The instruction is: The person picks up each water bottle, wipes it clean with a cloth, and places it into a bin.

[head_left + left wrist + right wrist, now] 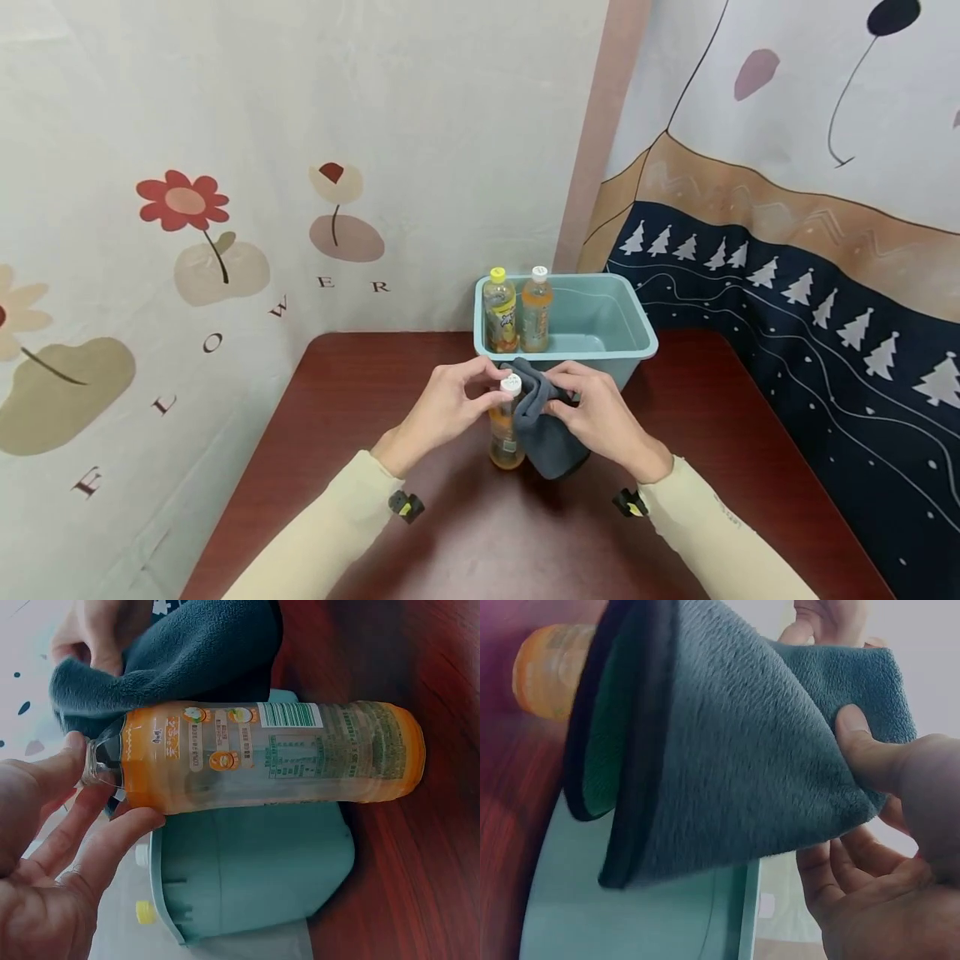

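A clear drink bottle (506,440) with a white cap and an orange-banded label stands upright on the table in front of the tub. My left hand (448,406) holds it at the top, thumb and fingers around the cap and neck. Its printed label and barcode face the left wrist view, where the bottle (247,754) fills the middle. My right hand (603,417) pinches a folded dark grey cloth (553,440) between thumb and fingers, right beside the bottle. In the right wrist view the cloth (742,742) hangs loose below the fingers and hides much of the bottle.
Behind the hands stands a light teal tub (641,346) holding a yellow-capped bottle (501,323) and a white-capped orange bottle (536,321) at its left end. The dark red table (360,392) meets a patterned wall cloth (450,167) at the back and right.
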The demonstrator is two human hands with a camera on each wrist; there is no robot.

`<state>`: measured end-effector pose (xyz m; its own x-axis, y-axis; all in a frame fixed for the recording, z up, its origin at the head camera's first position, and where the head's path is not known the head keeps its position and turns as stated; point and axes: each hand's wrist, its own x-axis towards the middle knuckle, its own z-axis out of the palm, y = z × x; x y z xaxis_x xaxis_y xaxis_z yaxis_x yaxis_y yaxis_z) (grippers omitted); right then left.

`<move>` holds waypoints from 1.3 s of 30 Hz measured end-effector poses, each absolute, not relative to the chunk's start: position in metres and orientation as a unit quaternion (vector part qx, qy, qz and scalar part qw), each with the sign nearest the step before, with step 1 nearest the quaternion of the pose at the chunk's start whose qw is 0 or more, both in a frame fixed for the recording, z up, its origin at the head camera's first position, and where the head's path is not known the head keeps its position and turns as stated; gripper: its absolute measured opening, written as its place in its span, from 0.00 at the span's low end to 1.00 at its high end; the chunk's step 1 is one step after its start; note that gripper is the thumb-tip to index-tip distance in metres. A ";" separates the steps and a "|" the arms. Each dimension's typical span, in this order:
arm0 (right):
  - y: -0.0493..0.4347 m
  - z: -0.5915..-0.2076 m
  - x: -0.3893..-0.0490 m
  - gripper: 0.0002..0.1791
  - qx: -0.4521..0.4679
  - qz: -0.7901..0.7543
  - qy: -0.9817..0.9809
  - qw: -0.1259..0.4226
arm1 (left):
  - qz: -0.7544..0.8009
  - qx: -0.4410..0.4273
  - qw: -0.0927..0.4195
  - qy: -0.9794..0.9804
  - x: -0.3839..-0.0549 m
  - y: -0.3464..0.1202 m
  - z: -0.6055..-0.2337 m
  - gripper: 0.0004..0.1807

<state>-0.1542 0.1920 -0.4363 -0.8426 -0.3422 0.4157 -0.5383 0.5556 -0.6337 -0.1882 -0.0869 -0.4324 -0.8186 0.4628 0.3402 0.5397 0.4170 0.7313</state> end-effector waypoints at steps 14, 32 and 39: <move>0.184 -0.447 -0.157 0.32 0.289 0.381 -0.877 0.049 | -0.474 -0.302 0.029 -0.826 -0.181 -0.083 -0.429 0.08; 0.184 -0.516 -0.167 0.13 0.279 0.261 -0.924 0.008 | -0.450 -0.315 0.014 -0.835 -0.185 -0.083 -0.427 0.10; 0.182 -0.533 -0.173 0.11 0.277 0.247 -0.928 -0.026 | -0.452 -0.314 0.016 -0.834 -0.185 -0.083 -0.429 0.09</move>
